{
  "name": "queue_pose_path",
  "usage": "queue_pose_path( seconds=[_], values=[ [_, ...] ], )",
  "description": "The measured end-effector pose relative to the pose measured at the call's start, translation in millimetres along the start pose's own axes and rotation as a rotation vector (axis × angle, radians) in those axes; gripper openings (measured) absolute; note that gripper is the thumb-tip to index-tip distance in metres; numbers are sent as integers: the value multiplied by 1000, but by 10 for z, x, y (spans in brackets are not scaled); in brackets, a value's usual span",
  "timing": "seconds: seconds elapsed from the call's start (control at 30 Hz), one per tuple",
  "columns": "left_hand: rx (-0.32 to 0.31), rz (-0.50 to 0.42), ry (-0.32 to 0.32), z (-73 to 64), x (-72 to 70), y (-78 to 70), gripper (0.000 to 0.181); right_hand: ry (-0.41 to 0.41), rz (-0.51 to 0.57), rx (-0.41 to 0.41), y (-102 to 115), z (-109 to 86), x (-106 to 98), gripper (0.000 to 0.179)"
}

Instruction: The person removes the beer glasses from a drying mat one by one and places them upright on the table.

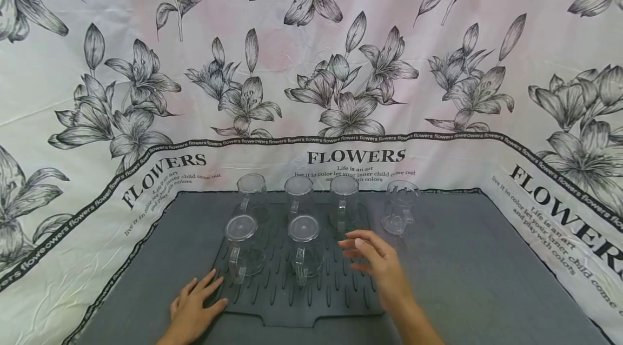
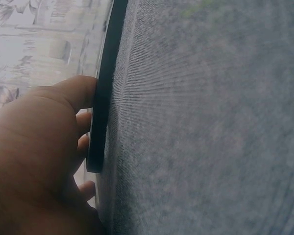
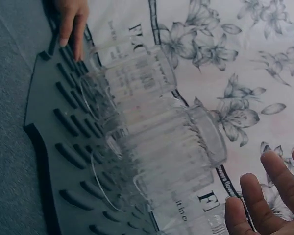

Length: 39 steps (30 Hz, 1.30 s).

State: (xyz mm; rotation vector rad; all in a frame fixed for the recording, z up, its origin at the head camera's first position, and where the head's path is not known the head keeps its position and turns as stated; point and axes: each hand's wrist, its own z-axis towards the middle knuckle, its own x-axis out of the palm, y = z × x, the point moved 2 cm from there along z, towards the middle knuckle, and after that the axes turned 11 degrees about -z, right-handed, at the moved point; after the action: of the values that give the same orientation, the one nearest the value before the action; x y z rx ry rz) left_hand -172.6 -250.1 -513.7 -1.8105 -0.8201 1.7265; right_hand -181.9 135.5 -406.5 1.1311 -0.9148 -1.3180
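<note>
Clear, colourless handled mugs (image 1: 303, 229) before us, five upturned on a dark ridged mat (image 1: 288, 317), another mug (image 1: 402, 205) beside it, right hand (image 1: 377, 258) unclenched and empty, left hand (image 1: 196, 304) relaxed, touching the mat's edge

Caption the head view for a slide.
Five inverted glass mugs on a ridged mat, a sixth mug beside it; left hand touching mat, right hand empty.
</note>
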Motion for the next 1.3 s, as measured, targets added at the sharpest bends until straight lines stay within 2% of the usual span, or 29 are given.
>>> queue_pose_path(
  seconds=[0.17,0.4,0.77,0.97,1.3],
  values=[
    [10,7,0,8,13,5,68,23,31,65,-89,26,90,29],
    [19,9,-2,25,22,17,70,82,-39,108,-227,53,211,34],
    [3,3,9,19,-7,-12,70,200,-94,140,-435,69,404,40],
    [1,4,8,13,1,-8,70,237,-78,167,-532,81,480,39],
    [-9,-4,10,12,7,35,72,279,-36,168,-629,63,601,39]
  ],
)
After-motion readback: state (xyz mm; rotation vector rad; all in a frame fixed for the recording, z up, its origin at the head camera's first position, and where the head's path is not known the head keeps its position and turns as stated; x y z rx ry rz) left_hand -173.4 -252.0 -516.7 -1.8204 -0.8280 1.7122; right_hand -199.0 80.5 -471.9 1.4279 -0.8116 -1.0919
